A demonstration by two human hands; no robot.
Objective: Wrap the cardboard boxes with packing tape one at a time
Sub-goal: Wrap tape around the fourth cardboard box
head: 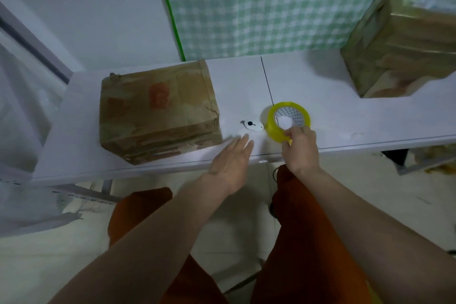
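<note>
A worn brown cardboard box (pixel 158 108) with red print lies on the white table (pixel 345 116), left of centre. A second box (pixel 404 42), shiny with tape, stands at the far right. My right hand (pixel 299 148) grips the near rim of a yellow roll of packing tape (pixel 288 118), which stands tilted on the table. My left hand (pixel 233 158) hovers flat with straight fingers over the table's front edge, just right of the brown box, holding nothing. Between the hands lies a small white cutter (pixel 253 126).
A green checked cloth (pixel 271 5) hangs behind the table. The table's front edge runs close to my orange-clad knees (pixel 308 229). White plastic sheeting (pixel 22 131) hangs at the left. A dark seam (pixel 267 81) splits the tabletop.
</note>
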